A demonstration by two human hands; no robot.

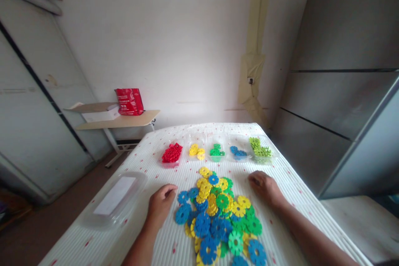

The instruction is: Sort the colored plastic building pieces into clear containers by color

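Observation:
A heap of flower-shaped plastic discs (215, 226) in blue, yellow and green lies loose on the table before me. My left hand (162, 201) rests on the cloth left of the heap, fingers loosely curled, apart from the nearest blue discs. To the heap's right, my right hand (266, 187) lies with its fingers folded under and holds nothing visible. Behind the heap stands a row of clear trays. They contain red pieces (172, 153), yellow discs (196, 151), green discs (216, 150), blue discs (238, 152) and lime-green square pieces (260, 148).
A clear plastic lid (137, 187) with a white paper (115, 195) lies at the left. The table wears a white ribbed cloth (149, 149). Against the wall, a side table (137, 121) bears a red bag (129, 102) and a white box (101, 114). Grey cabinets flank both sides.

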